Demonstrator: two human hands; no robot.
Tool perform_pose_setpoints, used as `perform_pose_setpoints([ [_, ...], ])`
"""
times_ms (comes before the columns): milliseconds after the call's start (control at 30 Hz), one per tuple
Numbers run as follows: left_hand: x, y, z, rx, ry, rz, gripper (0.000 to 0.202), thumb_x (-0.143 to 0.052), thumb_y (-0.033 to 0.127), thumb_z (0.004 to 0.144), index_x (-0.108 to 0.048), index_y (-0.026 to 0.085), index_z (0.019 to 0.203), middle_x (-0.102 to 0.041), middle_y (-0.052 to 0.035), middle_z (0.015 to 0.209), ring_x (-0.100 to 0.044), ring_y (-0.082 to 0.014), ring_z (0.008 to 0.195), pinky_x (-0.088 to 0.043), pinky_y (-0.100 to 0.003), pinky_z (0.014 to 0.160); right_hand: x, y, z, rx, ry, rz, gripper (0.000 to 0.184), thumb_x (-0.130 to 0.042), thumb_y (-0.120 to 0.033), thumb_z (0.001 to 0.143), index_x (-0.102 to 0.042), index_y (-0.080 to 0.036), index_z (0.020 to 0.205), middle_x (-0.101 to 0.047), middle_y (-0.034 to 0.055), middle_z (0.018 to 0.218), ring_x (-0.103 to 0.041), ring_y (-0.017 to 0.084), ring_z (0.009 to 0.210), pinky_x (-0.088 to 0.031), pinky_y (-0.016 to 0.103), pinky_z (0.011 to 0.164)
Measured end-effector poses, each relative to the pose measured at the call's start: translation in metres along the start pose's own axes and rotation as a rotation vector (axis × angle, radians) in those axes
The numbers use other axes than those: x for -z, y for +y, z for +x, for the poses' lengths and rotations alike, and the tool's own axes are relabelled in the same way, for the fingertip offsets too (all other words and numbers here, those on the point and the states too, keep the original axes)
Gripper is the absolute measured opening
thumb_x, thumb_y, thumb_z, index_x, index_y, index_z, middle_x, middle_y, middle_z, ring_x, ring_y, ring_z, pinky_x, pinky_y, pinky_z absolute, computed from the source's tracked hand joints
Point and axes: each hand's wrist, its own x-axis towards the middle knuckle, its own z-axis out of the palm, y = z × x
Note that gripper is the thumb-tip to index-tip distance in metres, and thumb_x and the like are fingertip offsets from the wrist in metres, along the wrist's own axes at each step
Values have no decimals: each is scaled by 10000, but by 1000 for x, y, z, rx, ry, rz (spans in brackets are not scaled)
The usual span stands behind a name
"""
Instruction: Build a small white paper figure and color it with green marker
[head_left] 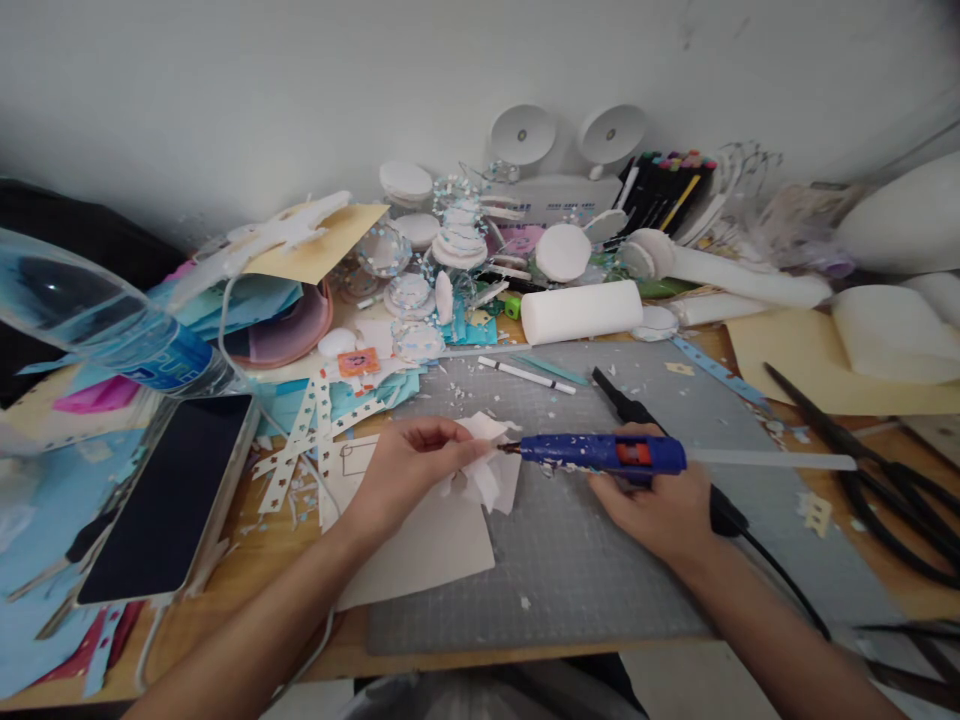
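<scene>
My right hand (pixel 664 510) is wrapped round a blue hot glue gun (pixel 570 453), with a clear glue stick (pixel 772 459) poking out of its back end. The gun's metal nozzle points left and meets a crumpled white tissue (pixel 484 480). Thumb and fingers of my left hand (pixel 412 460) pinch that tissue close to the nozzle. Beneath lie a cream paper sheet (pixel 420 560) and a grey cutting mat (pixel 570 590). Whether the nozzle touches the tissue or only overlaps it, I cannot tell.
A phone (pixel 169 500) and a water bottle (pixel 112 320) are at left. Large black scissors (pixel 862 465) lie at right. Along the wall stand white foam pieces (pixel 581 312), markers (pixel 667 195) and a two-headed lamp (pixel 525 135). A black cable (pixel 787 585) trails right; paper scraps are scattered about.
</scene>
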Motion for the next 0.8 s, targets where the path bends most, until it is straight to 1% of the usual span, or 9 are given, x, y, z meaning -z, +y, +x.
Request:
perform_pose_setpoints([
  [100,0,0,0,7,4,7,229,-776,384,652,-689,171,648,-569,33,531,-439,-66,455,-304,-192,450,0,0,0,-16,-16,-5,142,-558,-349,702,-563,-233,783,-643,-1,606,-627,201,499,-495,291,491],
  [167,0,0,0,6,2,4,229,-773,388,653,-688,175,644,-572,33,530,-440,-68,451,-305,-194,448,0,1,0,-15,-15,-13,143,-555,-350,700,-563,-232,781,-653,4,621,-635,206,511,-501,295,494],
  [300,0,0,0,7,3,-6,226,-778,382,648,-687,175,636,-566,37,524,-443,-63,455,-305,-185,448,0,2,-1,16,21,-14,139,-553,-333,704,-563,-226,791,-676,17,658,-653,214,536,-517,304,510],
  [400,1,0,1,2,0,-2,223,-777,376,651,-690,171,638,-564,37,524,-445,-60,461,-304,-180,450,-1,3,-1,43,48,-13,131,-553,-317,720,-561,-220,808,-679,14,652,-653,207,520,-515,294,493],
  [667,1,-1,1,0,7,2,228,-780,374,646,-687,165,644,-571,33,534,-443,-62,465,-306,-183,452,-2,4,-1,13,14,-29,146,-551,-329,726,-569,-218,819,-687,19,667,-664,216,542,-507,293,491],
  [800,0,0,1,15,15,12,241,-783,378,637,-689,157,650,-571,31,536,-441,-62,466,-305,-182,452,-1,3,-1,30,15,-5,133,-563,-311,721,-570,-218,816,-677,9,646,-655,204,524,-506,285,492],
])
